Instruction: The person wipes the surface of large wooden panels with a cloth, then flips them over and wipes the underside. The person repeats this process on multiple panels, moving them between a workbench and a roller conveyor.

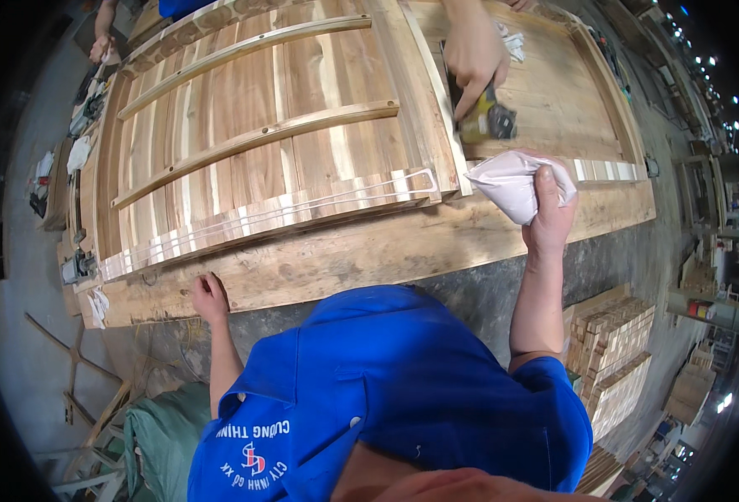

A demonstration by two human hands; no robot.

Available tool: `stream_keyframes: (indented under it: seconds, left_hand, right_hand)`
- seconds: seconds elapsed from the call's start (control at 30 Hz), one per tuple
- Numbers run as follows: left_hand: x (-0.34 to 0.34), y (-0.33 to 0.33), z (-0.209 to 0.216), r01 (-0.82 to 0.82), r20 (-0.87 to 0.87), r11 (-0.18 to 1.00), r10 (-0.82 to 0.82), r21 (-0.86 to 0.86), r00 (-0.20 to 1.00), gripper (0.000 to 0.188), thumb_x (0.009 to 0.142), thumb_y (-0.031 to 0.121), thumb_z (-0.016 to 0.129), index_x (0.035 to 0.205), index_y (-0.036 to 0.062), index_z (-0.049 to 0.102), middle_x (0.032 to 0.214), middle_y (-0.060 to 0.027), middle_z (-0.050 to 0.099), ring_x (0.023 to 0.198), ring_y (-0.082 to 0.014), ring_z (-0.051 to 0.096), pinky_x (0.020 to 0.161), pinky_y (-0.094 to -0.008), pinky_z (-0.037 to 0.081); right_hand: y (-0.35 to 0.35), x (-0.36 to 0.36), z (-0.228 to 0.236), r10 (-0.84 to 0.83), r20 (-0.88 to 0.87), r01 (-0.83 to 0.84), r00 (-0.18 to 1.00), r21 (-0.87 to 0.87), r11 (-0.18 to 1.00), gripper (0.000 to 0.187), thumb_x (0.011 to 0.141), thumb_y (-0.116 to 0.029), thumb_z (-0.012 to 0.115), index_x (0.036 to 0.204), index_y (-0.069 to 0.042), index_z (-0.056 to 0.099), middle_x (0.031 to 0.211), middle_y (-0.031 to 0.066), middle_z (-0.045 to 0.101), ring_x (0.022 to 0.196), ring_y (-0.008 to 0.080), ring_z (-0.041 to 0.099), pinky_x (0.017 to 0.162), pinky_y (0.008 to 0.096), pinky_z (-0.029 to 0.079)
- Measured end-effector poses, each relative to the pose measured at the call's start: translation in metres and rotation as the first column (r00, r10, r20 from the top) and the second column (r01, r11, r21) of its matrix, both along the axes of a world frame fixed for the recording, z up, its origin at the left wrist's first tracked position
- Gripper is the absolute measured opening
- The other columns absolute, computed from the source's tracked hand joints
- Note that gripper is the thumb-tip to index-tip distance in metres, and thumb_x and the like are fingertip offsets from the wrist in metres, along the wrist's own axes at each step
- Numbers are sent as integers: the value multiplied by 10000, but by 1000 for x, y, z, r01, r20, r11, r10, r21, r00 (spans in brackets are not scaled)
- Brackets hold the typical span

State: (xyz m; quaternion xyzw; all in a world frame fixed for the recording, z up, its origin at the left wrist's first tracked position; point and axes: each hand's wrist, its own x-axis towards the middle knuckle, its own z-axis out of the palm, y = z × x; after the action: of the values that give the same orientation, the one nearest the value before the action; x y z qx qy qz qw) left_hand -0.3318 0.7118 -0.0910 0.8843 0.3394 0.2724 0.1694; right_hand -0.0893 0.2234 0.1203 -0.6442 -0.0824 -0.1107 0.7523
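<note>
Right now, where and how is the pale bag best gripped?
I would grip the pale bag around its wide, crumpled end, from the right, where the right hand holds it: its pointed corner faces left, and it looks soft.

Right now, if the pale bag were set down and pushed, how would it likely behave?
The pale bag is probably floppy: its skin creases where the right hand grips it. Its bulging side suggests a soft filling, so it may sag. It seems unlikely to roll far, being tapered and lumpy.
</note>
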Motion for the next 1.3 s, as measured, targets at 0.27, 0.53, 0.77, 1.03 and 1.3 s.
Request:
stream_keyframes:
  seconds: [0.27,0.53,0.77,1.03,1.3]
  left_hand:
    - [11,-23,1,-239,-49,963,235,-122,971,311,911,328,576,822,31,590,731,-137,618,664,-296,586,643,-405,453]
    - [18,-35,0,-285,-42,957,283,-48,958,324,901,325,578,746,41,568,665,-106,596,619,-300,561,609,-429,426]
    - [22,-39,2,-311,-59,949,308,-49,950,302,898,320,574,756,53,569,672,-105,595,632,-296,559,628,-424,426]
    - [23,-35,2,-320,-113,947,316,-24,942,301,898,316,570,761,48,564,676,-108,589,644,-306,553,649,-432,411]
    - [28,-43,10,-332,-24,939,331,-90,943,294,897,288,581,780,20,558,694,-145,571,650,-320,538,647,-436,413]
  right_hand:
    - [4,43,-27,91,-14,-89,996,-403,911,225,884,-212,687,935,7,678,886,74,679,801,131,618,711,276,493]
    - [25,75,-44,262,81,-119,962,-736,667,218,824,-227,732,855,-17,684,801,108,644,712,249,629,653,344,494]
    - [35,111,-52,281,126,-86,951,-767,636,222,821,-241,728,844,-24,686,800,125,643,716,290,627,653,367,496]
    - [58,172,-49,258,229,-1,939,-744,668,262,837,-277,716,846,-18,680,786,133,643,700,283,626,652,358,489]
    - [86,250,-61,202,350,119,915,-710,694,297,846,-315,693,826,-21,660,801,152,638,721,330,620,662,393,487]
